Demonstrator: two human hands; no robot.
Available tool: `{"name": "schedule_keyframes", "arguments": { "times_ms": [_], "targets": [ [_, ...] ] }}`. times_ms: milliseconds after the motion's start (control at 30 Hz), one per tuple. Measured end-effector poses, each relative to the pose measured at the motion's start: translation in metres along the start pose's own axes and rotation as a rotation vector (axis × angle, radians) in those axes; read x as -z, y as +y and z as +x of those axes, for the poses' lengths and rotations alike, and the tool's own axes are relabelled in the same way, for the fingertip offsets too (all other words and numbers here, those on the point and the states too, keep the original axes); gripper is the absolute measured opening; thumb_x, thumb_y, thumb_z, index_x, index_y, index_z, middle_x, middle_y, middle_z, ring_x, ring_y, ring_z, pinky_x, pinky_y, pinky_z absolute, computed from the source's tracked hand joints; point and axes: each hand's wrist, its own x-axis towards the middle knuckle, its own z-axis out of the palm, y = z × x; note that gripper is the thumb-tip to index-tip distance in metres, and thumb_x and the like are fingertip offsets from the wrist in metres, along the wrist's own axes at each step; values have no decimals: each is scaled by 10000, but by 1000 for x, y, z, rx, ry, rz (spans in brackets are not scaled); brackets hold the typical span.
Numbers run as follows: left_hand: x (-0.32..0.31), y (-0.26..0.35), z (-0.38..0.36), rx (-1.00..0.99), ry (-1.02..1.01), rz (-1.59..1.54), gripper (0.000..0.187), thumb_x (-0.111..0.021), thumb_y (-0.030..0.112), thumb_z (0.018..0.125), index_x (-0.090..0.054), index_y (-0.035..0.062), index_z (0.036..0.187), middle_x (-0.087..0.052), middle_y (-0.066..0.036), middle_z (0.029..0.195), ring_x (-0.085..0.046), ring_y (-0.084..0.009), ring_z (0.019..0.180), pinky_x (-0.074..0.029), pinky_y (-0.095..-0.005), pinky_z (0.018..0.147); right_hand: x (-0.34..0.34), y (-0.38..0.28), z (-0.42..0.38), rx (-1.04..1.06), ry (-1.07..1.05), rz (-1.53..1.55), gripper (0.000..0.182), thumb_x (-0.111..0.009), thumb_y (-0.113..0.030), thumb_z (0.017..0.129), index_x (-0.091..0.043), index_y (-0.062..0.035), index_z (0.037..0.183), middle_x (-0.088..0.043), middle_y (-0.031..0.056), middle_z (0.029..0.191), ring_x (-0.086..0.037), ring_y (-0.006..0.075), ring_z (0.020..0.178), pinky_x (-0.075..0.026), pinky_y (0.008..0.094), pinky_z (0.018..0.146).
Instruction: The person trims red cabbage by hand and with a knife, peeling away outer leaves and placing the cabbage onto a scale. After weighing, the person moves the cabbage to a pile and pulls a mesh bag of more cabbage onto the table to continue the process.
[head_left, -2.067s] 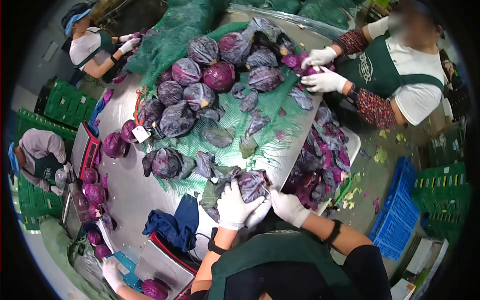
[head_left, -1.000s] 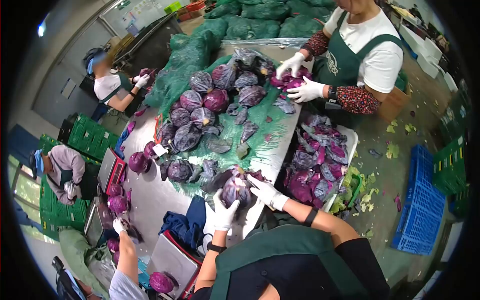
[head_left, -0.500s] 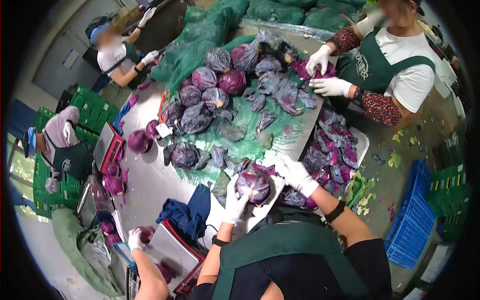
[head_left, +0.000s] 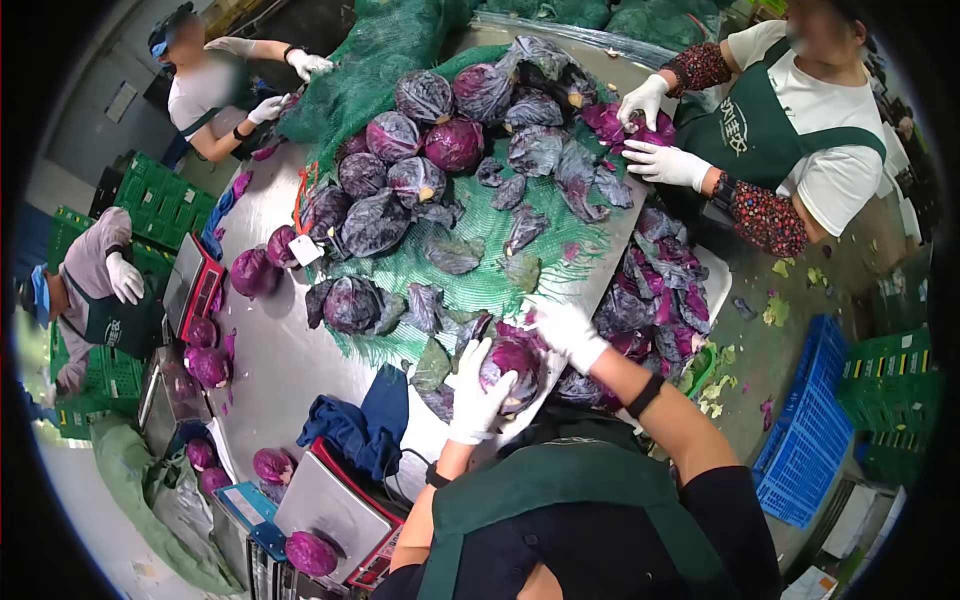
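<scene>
My left hand, in a white glove, grips a red cabbage from its left side, near the table's front edge. My right hand, also gloved, is just above and to the right of that cabbage, its fingers stretched out to the left. Loose purple leaf shows between this hand and the cabbage; whether the palm touches it is hidden. Beyond both hands, a green mesh net carries a pile of red cabbages and loose outer leaves. A leaf-wrapped cabbage lies left of my hands.
Stripped leaves fill a white bin to the right. On the left are a scale with a cabbage, and a dark blue cloth. Across the table a co-worker's gloved hands hold a cabbage. A blue crate stands at right.
The held cabbage has turned, showing more purple surface. My right hand has shifted slightly left. Another person's arm at lower left has left the view, exposing cabbages by the scale.
</scene>
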Motion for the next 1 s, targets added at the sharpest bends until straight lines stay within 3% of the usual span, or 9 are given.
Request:
{"name": "schedule_keyframes", "arguments": {
  "times_ms": [133, 167, 200, 233, 300, 367, 633, 833, 1000],
  "targets": [
    [22, -25, -4, 306, 41, -451, 559, -610, 305, 865, -342, 86, 1304, -470, -163, 1220, -574, -259, 1009, -482, -371, 825, 4, 50, 5, -37, 285, 275, 377, -489, -272, 880, -502, -87, 1208, -645, 171, 887, -624, 335, 705, -504, 412, 657],
    [29, -14, -6, 535, 62, -627, 541, -573, 328, 893, -302, 100, 1302, -478, -155, 1193, -627, -237, 903, -534, -357, 714, 45, 3, -7, -344, -28, 86, 387, -553, -292, 844, -514, -114, 1185, -625, 143, 1058, -618, 295, 917, -496, 383, 779],
    [30, 4, -2, 661, 92, -756, 490, -503, 363, 928, -260, 121, 1278, -470, -147, 1174, -648, -197, 716, -530, -311, 531, 39, -6, -17, -22, 12, 7, 378, -554, -252, 828, -522, -127, 1183, -583, 142, 1138, -606, 273, 957, -495, 363, 800],
    [28, -1, 0, 636, 77, -719, 558, -571, 331, 894, -280, 101, 1311, -441, -165, 1199, -623, -251, 892, -535, -363, 693, 31, -13, -29, 303, 68, -73, 377, -555, -212, 813, -530, -139, 1181, -541, 140, 1217, -595, 251, 997, -494, 344, 821],
    [1, -50, 3, 103, 177, -178, 702, -675, 319, 806, -306, 52, 1339, -429, -191, 1197, -523, -322, 1081, -457, -411, 888, 16, -30, -39, 87, -280, 148, 413, -540, -183, 789, -527, -148, 1200, -467, 135, 1305, -577, 225, 1039, -486, 316, 853],
    [13, 12, 16, -102, 50, 253, 913, -790, 344, 645, -325, -36, 1333, -383, -252, 1293, -421, -370, 1186, -341, -414, 1013, -4, -31, -42, 52, -9, 296, 364, -511, -205, 861, -522, -87, 1205, -510, 150, 1233, -574, 274, 1027, -479, 326, 856],
    [27, -4, 42, 157, -205, -176, 982, -813, 309, 662, -251, -78, 1368, -448, -190, 1295, -449, -243, 1178, -363, -356, 1002, 27, -61, -41, 480, -9, -300, 341, -523, -290, 864, -569, -165, 1177, -349, 144, 1383, -519, 264, 1108, -565, 307, 577],
    [31, 25, 51, 140, -281, -28, 964, -796, 361, 657, -293, -88, 1344, -454, -219, 1282, -451, -285, 1187, -348, -367, 1014, 6, -30, -11, 466, 162, -115, 194, -516, -186, 830, -609, -145, 995, -555, 51, 1067, -591, 206, 868, -526, 335, 680],
    [31, -5, 15, -30, -183, -29, 1046, -817, 372, 606, -253, -52, 1379, -331, -258, 1376, -337, -350, 1292, -261, -381, 1078, -5, 63, 40, -52, 109, 194, 264, -551, -124, 841, -553, -87, 1102, -604, 74, 917, -593, 202, 786, -491, 319, 678]
  ]
}}
